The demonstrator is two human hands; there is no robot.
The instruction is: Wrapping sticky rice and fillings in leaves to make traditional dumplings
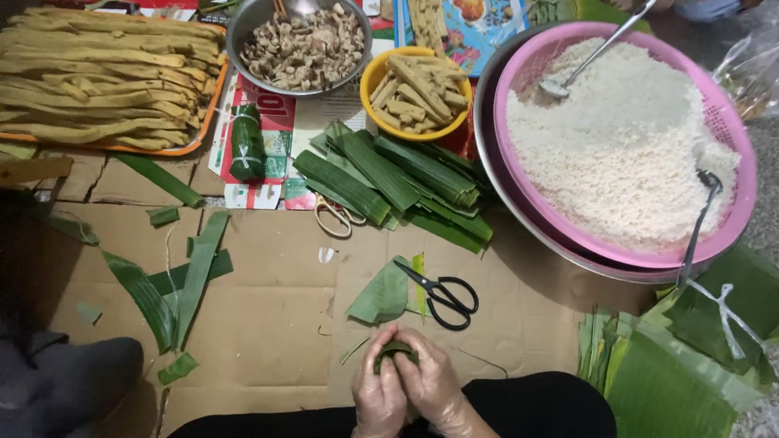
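My left hand [377, 389] and my right hand [434, 381] are pressed together low in the middle of the view. Both wear thin clear gloves. Between them they clasp a small folded green leaf [395, 350], of which only the top edge shows. Just beyond my fingers a loose leaf piece [380, 296] lies on the cardboard [268, 316], with black scissors [445, 298] beside it to the right.
A pink basket of white rice [625, 142] holds two spoons at right. Farther back are cut leaf strips [389, 178], a yellow bowl of sticks [416, 93], a metal bowl of chopped filling [299, 45], a tray of yellow strips [97, 77], a wrapped parcel [246, 142] and light-handled scissors [337, 217]. Stacked leaves [673, 373] lie bottom right.
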